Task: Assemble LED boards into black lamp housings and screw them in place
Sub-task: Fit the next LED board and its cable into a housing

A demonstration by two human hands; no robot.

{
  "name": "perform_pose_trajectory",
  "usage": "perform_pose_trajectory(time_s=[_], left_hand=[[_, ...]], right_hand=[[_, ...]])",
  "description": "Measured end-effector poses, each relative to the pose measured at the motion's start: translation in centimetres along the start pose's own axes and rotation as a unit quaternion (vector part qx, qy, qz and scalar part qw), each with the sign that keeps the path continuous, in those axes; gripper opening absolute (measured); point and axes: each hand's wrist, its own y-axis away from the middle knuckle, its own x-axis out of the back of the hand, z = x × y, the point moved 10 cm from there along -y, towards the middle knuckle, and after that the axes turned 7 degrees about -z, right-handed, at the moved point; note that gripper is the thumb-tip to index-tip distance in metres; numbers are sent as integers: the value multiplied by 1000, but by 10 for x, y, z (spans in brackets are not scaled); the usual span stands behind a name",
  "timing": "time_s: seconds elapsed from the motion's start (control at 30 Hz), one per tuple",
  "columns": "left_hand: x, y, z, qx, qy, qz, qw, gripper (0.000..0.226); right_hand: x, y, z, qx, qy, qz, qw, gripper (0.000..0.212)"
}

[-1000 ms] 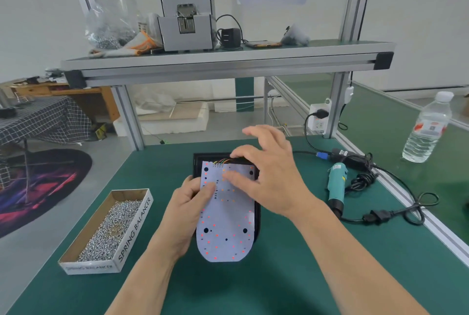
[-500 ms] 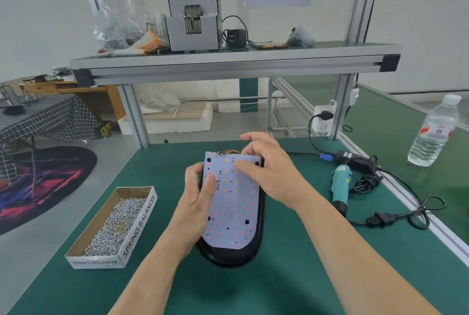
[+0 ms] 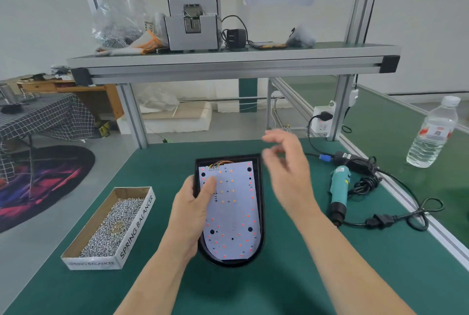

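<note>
A white LED board [image 3: 232, 209] dotted with red and orange LEDs lies inside a black lamp housing [image 3: 261, 213] on the green bench. Thin coloured wires [image 3: 220, 163] run from the board's far edge into the housing. My left hand [image 3: 193, 209] grips the housing's left side, its thumb pressing on the board. My right hand [image 3: 288, 170] hovers in the air just right of the housing, fingers apart, holding nothing. A cardboard box of screws [image 3: 111, 225] sits to the left. A teal electric screwdriver [image 3: 340, 187] lies on the right.
The screwdriver's black cable and power adapter [image 3: 355, 161] trail across the right of the bench to a wall socket [image 3: 322, 121]. A water bottle [image 3: 432, 134] stands on the neighbouring bench. An overhead shelf [image 3: 228, 63] carries a screw feeder machine [image 3: 193, 18] and bags.
The board went from tilted over the housing to lying flat inside it. My right hand let go of the board's far edge and lifted off to the right. My left hand stayed on.
</note>
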Motion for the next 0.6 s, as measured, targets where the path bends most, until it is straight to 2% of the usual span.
perform_pose_trajectory(time_s=[0.03, 0.1, 0.17, 0.2, 0.3, 0.37, 0.47, 0.53, 0.6], left_hand=[[0, 0, 1, 5, 27, -9, 1000, 12], [-4, 1, 0, 18, 73, -25, 997, 20], [-8, 2, 2, 24, 102, -42, 994, 24], [-10, 1, 2, 26, 111, -49, 992, 23], [-12, 1, 0, 32, 140, -53, 988, 21], [-13, 4, -6, 38, 146, -50, 987, 21], [-11, 5, -9, 45, 155, -36, 986, 16], [1, -1, -7, 36, 143, -8, 989, 7], [11, -7, -8, 38, 137, 13, 990, 3]], right_hand=[[0, -1, 17, -62, -77, -18, 995, 48], [-28, 8, 44, -167, -166, -172, 957, 69], [-56, 26, 48, -192, -155, -303, 921, 54], [-62, 32, 49, -185, -118, -320, 922, 42], [-62, 36, 63, -169, 14, -274, 947, 32], [-66, 40, 69, -187, 18, -276, 943, 29], [-68, 37, 64, -158, 55, -287, 943, 38], [-58, 29, 58, -147, 15, -230, 962, 31], [-40, 22, 59, -178, -109, -130, 969, 14]])
